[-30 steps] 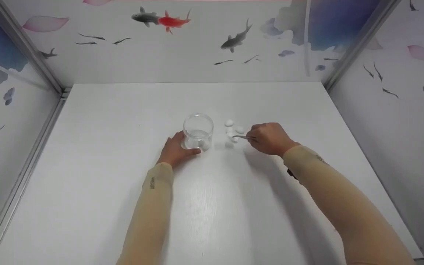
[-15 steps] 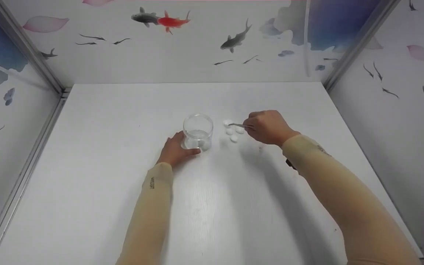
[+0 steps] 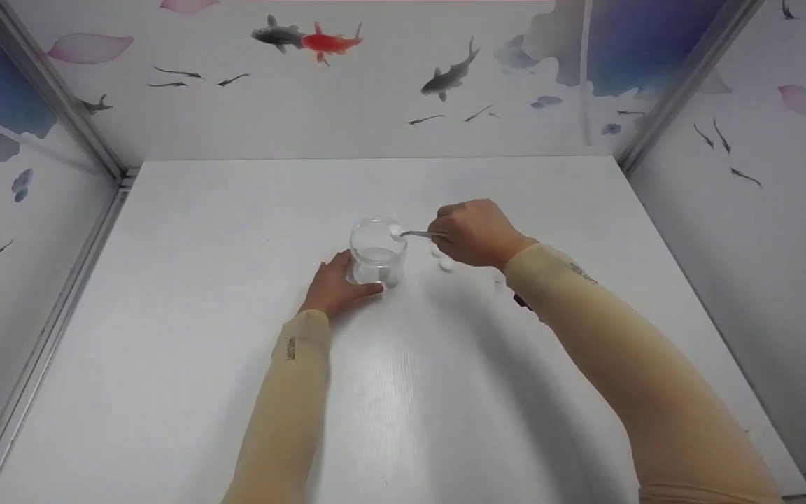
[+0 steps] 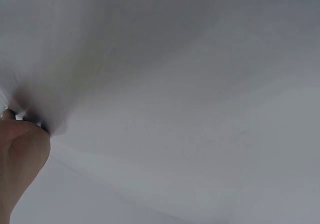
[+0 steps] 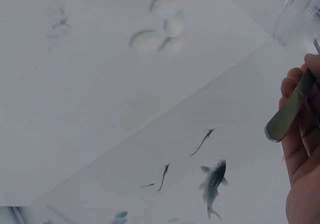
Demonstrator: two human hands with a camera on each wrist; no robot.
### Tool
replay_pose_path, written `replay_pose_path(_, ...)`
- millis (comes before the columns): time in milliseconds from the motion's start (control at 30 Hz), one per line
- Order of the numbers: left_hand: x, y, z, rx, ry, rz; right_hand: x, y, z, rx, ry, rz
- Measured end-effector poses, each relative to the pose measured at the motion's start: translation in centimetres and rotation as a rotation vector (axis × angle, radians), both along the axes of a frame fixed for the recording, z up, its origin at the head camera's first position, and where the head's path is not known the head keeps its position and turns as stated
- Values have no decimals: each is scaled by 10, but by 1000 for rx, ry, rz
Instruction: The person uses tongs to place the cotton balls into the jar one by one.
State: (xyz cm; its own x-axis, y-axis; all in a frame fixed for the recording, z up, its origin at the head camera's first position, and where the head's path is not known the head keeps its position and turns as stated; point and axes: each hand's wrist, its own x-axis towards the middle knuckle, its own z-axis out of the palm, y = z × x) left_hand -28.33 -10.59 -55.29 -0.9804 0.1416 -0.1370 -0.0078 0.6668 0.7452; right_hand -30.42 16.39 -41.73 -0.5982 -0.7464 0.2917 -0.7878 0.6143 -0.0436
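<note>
A clear jar (image 3: 378, 255) stands upright with its mouth uncovered. My left hand (image 3: 333, 285) grips it low on the left, thumb across the front. My right hand (image 3: 476, 231) pinches metal tweezers (image 3: 422, 234), their tip over the jar's right rim. A small white rounded piece (image 3: 396, 229), like a cotton ball, shows at that tip. In the right wrist view the tweezers' broad rounded end (image 5: 285, 116) sticks out from the fingers, and the jar (image 5: 300, 18) is partly cut off. The left wrist view shows only part of the left hand (image 4: 22, 154).
Several more white rounded pieces (image 5: 146, 42) lie on the white table (image 3: 389, 392) right of the jar, partly hidden by my right hand in the head view. A tiny translucent scrap (image 3: 498, 285) lies nearer me. Panels printed with fish (image 3: 333, 43) enclose the back and sides.
The tweezers dipped toward the white pieces, moved to the farthest one, then came left with a piece at the tip to the jar's rim. The left hand and jar stayed put.
</note>
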Motion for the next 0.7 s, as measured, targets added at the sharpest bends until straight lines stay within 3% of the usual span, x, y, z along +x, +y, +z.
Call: replay_pose_path(700,-1,0,-3,-4,-23,22,2,-18,-9,62,-49,9)
